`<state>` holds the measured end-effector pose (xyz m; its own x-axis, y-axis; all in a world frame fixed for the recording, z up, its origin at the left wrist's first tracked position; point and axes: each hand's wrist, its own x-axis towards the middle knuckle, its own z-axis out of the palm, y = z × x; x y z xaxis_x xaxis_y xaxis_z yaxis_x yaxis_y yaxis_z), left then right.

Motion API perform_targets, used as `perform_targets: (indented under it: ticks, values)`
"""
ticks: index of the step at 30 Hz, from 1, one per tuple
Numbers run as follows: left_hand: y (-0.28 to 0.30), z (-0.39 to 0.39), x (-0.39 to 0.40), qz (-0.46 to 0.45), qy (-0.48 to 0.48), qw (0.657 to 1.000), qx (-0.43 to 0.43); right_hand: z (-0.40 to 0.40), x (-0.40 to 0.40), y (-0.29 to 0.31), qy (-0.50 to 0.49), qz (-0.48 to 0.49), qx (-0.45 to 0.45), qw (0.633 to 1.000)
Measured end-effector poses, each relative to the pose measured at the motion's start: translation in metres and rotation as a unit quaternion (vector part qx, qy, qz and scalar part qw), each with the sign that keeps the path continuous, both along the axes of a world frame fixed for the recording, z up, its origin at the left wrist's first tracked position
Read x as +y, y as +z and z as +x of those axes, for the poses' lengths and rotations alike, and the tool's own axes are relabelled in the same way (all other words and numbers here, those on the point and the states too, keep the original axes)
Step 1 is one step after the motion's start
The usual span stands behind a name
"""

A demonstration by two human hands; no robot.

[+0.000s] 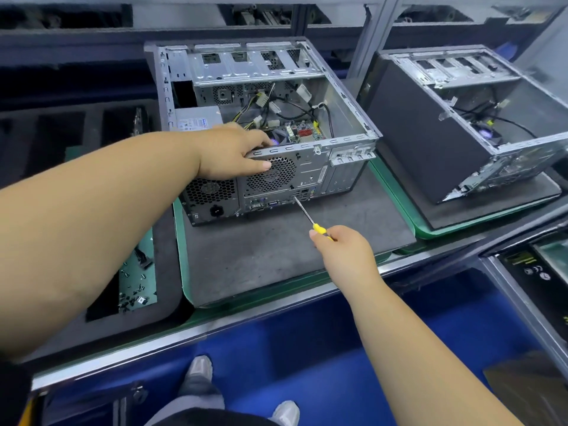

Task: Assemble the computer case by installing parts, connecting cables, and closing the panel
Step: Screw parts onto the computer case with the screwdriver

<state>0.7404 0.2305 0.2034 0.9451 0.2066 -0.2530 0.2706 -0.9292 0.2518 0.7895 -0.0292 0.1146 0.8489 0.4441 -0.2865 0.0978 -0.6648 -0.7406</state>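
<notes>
Computer case (264,124) frame centre, on side, open. Left hand (229,153) fingers curled over rear top edge, steadying. Right hand (341,245) fingers wrapped round screwdriver (307,214), tip at rear ports, likely driving screw.

Your forearms run bare from the lower frame edges, with only a dark sleeve edge (12,392) at lower left. Your left hand (229,153) and right hand (341,245) wear no gloves. Bottom centre: grey trousers (201,398) and pale grey-white shoes (201,368).
</notes>
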Motion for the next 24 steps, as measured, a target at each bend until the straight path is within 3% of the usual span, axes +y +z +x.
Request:
perform_targets:
  ticks: [3, 6, 9, 15, 24]
  values:
    - [0.003, -0.031, 0.001, -0.007, 0.048, 0.99, -0.132, -0.003, 0.002, 0.003, 0.044, 0.021, 0.014, 0.999]
    - [0.002, -0.08, 0.004, -0.009, 0.1, 0.955, -0.278, -0.013, 0.016, 0.005, 0.12, 0.036, 0.022, 0.992]
    - [-0.007, -0.129, 0.005, -0.026, 0.155, 0.924, -0.347, -0.029, 0.038, 0.006, 0.186, 0.039, 0.036, 0.981]
    - [-0.038, -0.214, 0.015, -0.085, 0.312, 0.891, -0.32, -0.072, 0.092, 0.005, 0.259, 0.036, 0.056, 0.963]
    - [-0.081, -0.282, 0.036, -0.135, 0.392, 0.865, -0.284, -0.116, 0.153, 0.005, 0.332, 0.019, 0.026, 0.943]
